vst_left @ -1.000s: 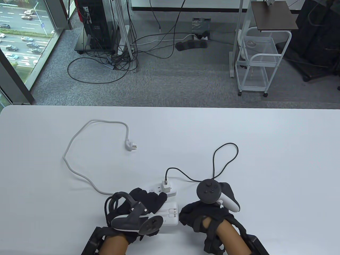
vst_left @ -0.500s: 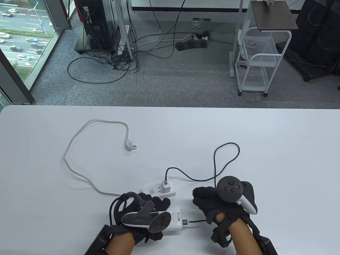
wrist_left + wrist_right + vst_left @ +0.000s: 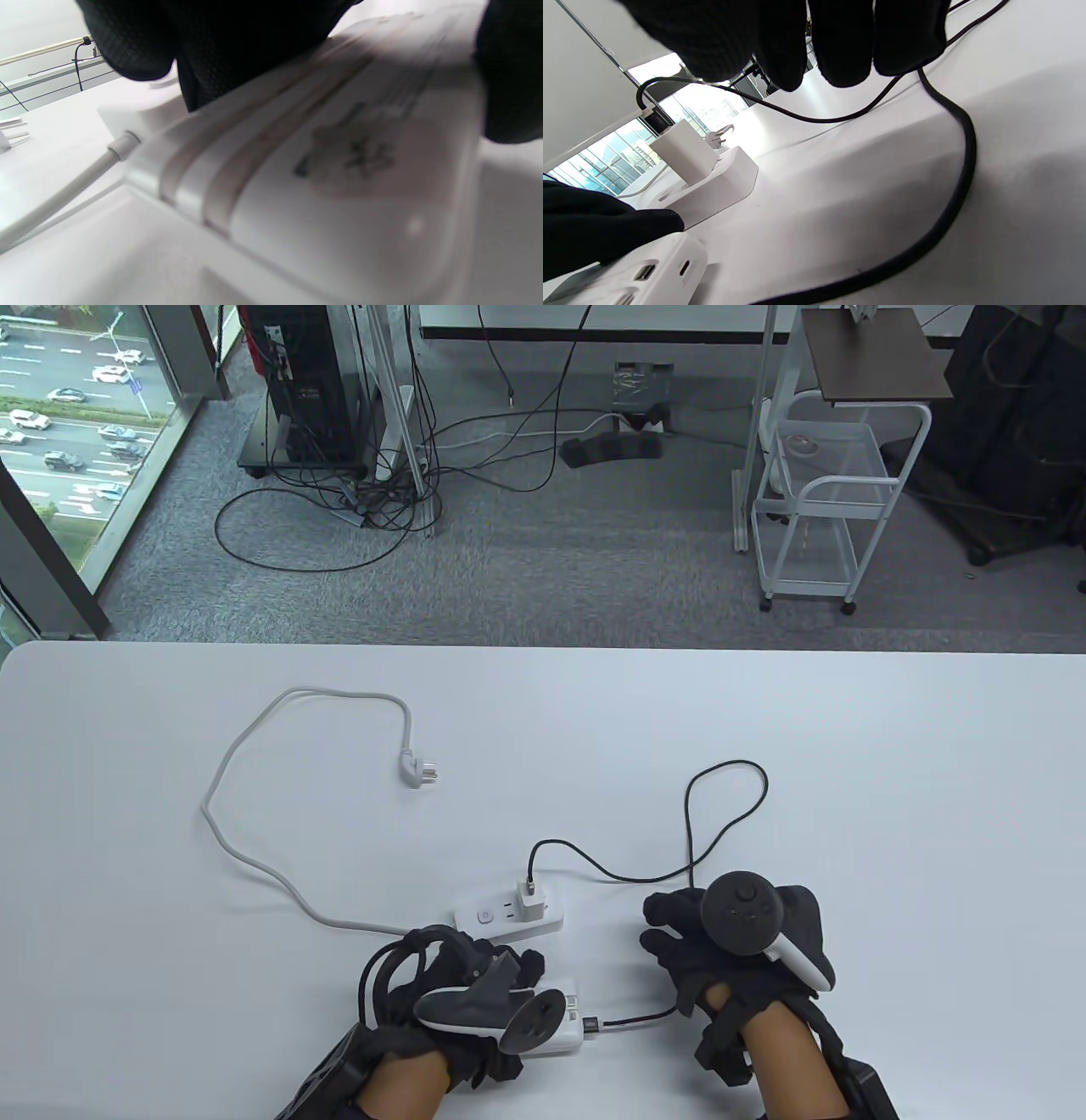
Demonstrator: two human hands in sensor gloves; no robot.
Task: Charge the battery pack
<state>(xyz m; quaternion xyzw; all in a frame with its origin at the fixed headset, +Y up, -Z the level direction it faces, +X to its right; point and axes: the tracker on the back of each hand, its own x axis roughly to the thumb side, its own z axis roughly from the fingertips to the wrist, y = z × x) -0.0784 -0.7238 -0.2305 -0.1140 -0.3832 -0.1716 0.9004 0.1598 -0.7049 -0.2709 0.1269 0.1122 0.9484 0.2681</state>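
The white battery pack (image 3: 567,1022) lies near the table's front edge. My left hand (image 3: 475,984) grips it from above; in the left wrist view the pack (image 3: 339,169) fills the frame, blurred, under my fingers (image 3: 237,42). The black cable (image 3: 730,814) runs from the white charger (image 3: 533,899) in the power strip (image 3: 501,914), and its plug (image 3: 594,1026) meets the pack's right end. My right hand (image 3: 670,929) is open, fingers spread above the cable's loop, holding nothing. In the right wrist view the cable (image 3: 963,169) passes under my fingertips (image 3: 844,63).
The power strip's own grey cord (image 3: 246,857) curves left, and its wall plug (image 3: 420,772) lies loose on the table. The table's far edge (image 3: 543,646) is well beyond the work. A white cart (image 3: 819,517) stands on the floor behind.
My right hand brought the plug to the pack's right end, let go of the cable and drew back to the right, opening. My left hand shifted the pack slightly right and toward me.
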